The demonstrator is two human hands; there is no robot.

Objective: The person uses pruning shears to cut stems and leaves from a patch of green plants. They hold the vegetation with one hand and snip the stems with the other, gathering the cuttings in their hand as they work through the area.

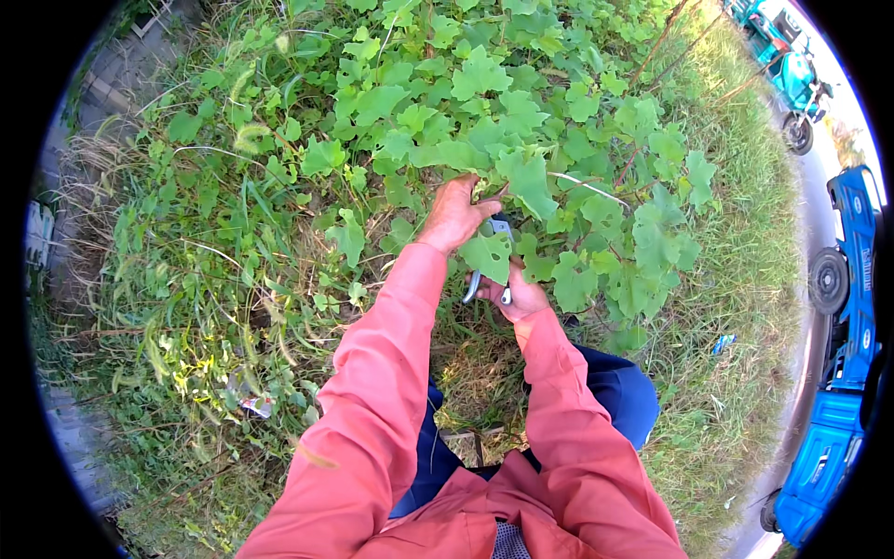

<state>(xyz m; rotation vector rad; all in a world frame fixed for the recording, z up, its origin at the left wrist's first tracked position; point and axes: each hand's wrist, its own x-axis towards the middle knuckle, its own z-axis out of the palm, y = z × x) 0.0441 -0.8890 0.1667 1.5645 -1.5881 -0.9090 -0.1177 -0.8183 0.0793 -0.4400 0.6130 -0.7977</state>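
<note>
Pruning shears (501, 226) rest in my right hand (525, 295), which is closed around their grips. A lobed leaf with small holes (487, 256) hides the middle of the shears, and their blade tips are lost under the foliage. My left hand (452, 215) reaches into the broad-leaved plant (482, 133) just above the shears. Its thumb and fingers pinch a stem (494, 194) beneath a large leaf (527, 180); the fingertips are partly covered by leaves.
Weeds and grass (230, 293) surround the plant. A blue three-wheeled vehicle (848, 279) and a teal scooter (798, 80) stand on the road (782, 391) at right. Scraps of litter (258, 407) lie in the grass. Paving (84, 433) runs along the left edge.
</note>
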